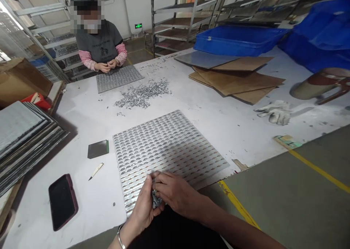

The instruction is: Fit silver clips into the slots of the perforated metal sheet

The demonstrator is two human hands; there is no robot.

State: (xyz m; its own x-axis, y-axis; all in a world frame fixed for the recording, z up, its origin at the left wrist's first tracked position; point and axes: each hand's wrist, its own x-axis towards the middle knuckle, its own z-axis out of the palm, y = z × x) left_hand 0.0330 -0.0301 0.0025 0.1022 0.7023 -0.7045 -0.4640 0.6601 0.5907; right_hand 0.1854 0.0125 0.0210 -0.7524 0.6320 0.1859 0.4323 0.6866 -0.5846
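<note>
My left hand (144,201) is cupped around a handful of small grey metal pieces (156,199) at the table's near edge. Over it, the fingers of my right hand (175,192) bend down onto the pieces; whether they pinch one is hidden. Both hands are above the near edge of a flat sheet (175,146) with rows of slots. Leaf-shaped grey pieces fill its far rows, while the nearer rows show small brownish marks. Beyond the sheet lies a loose pile of the same pieces (144,94).
A phone (62,201), a small white blade-like tool (96,171) and a dark square plate (98,149) lie left. Stacked sheets (30,143) stand far left. Brown boards (235,81), a blue bin (237,41), gloves (275,112) and a mug (314,84) are right. A co-worker (101,44) sits opposite.
</note>
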